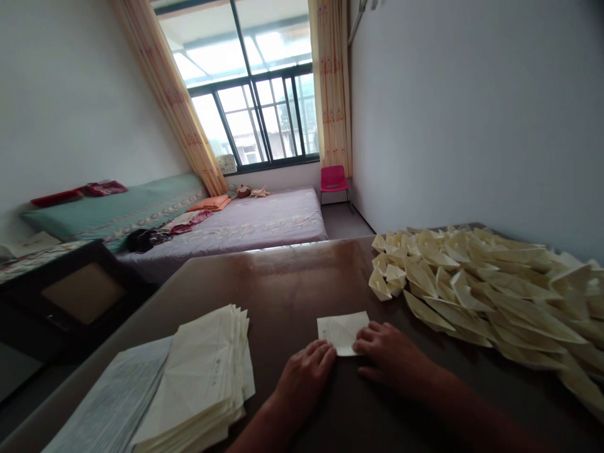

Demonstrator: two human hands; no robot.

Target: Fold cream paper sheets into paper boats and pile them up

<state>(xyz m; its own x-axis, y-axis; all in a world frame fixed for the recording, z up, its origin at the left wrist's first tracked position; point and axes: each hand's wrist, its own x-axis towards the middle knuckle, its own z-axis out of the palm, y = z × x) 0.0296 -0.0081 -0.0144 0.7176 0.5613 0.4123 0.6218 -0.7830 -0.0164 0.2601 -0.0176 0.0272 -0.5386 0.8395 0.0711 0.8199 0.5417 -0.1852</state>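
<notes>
A small folded sheet of cream paper (pixel 337 328) lies flat on the brown table, with crease lines and a little faint print on it. My left hand (pixel 302 374) has its bent fingers together at the sheet's lower left corner. At the right edge, my right hand (pixel 389 352) grips the paper with curled fingers, its thumb lower down by the tabletop. Left of my hands sits a thick stack of creased cream sheets (pixel 202 371), overlapping a pile of printed pages (pixel 113 390). A large heap of folded paper boats (pixel 476 283) covers the table's right side.
The glossy brown table (pixel 264 283) reaches forward towards a bed (pixel 283 214) with a lilac sheet. A dark cabinet (pixel 70 296) stands at the left. Beyond are a pink chair (pixel 334 179), a window (pixel 255 113) with curtains, and a white wall (pixel 472 113) on the right.
</notes>
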